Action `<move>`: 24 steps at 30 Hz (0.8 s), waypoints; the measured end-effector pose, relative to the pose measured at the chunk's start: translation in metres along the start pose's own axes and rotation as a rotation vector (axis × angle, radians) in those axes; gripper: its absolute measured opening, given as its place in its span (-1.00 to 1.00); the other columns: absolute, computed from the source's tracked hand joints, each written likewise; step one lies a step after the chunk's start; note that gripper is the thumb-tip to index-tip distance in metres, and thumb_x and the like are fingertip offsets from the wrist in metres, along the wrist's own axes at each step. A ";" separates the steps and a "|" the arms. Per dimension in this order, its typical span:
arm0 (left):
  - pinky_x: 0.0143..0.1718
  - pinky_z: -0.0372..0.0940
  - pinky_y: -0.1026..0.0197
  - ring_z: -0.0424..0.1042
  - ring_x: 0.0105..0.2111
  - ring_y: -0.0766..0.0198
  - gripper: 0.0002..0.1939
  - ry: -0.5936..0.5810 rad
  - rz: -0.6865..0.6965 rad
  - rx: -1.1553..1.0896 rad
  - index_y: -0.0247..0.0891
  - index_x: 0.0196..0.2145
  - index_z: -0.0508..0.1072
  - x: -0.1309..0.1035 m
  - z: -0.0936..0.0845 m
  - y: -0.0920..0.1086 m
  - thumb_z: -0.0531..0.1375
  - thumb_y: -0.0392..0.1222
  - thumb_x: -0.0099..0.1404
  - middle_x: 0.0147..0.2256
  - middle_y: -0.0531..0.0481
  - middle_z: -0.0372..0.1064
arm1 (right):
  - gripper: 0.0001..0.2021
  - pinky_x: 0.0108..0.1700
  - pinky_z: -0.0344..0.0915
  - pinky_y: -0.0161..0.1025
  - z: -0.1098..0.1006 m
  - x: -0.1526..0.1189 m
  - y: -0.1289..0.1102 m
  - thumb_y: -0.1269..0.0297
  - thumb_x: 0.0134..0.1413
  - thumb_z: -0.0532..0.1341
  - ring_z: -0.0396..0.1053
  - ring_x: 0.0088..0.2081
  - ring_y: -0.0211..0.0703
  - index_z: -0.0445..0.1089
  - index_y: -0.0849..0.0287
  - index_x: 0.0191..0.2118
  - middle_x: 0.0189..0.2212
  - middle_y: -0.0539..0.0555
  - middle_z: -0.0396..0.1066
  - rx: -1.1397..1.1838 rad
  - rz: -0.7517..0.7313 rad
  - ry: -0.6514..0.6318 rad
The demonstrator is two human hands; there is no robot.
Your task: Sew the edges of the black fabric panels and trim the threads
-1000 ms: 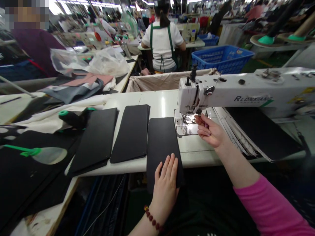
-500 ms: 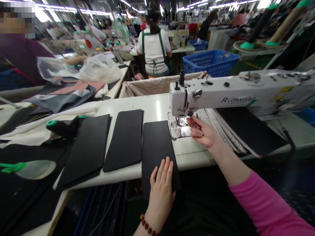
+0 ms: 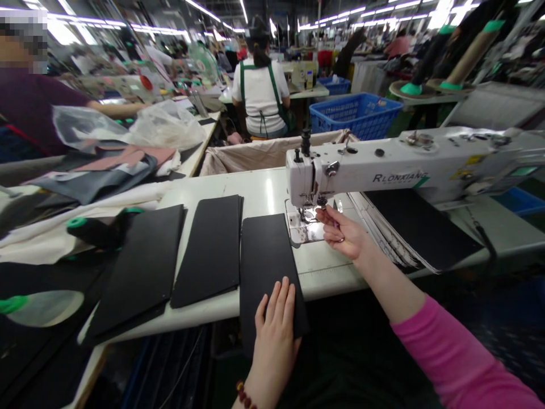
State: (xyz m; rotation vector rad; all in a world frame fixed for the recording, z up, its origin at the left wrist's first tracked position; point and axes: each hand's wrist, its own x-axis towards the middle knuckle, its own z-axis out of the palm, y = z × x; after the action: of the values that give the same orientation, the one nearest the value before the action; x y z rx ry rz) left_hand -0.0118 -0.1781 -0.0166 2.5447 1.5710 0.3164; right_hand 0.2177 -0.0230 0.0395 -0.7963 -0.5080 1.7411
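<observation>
My left hand lies flat, fingers stretched out, on the lower part of a black fabric panel that overhangs the table's front edge. My right hand is closed, its fingertips at the knob beside the needle area of a white sewing machine. A small purple item shows between its curled fingers, too hidden to name. Left of the panel lie two stacks of similar black panels, a middle stack and a left stack. The machine's metal plate is beside the panel's top right corner.
Under the machine arm lies a pile of black pieces with pale edges. Black thread cones and pale cloth are at left. A blue basket stands behind the machine. Other people sit at machines beyond, one in a white top.
The camera view has shifted slightly, so the scene sits a little further left. Both hands keep nearly the same places on the panel and at the machine. The left person's arm reaches further out.
</observation>
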 end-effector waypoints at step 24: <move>0.29 -0.01 0.12 0.26 0.17 0.27 -0.43 -0.248 0.529 -0.340 0.18 0.07 0.38 -0.035 -0.120 -0.040 -0.01 -0.35 0.21 0.05 0.30 0.40 | -0.62 -0.66 -0.35 -0.40 -0.043 -0.126 0.089 0.03 0.05 0.32 -0.29 -0.69 -0.50 0.18 0.17 -0.47 -0.71 -0.23 -0.06 -0.252 0.029 0.287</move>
State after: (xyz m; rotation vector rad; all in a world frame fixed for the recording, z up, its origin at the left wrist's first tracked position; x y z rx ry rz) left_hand -0.0918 -0.1912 0.0871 2.5537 0.6763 0.2750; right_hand 0.2120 -0.1719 -0.0185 -1.2165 -0.5276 1.5727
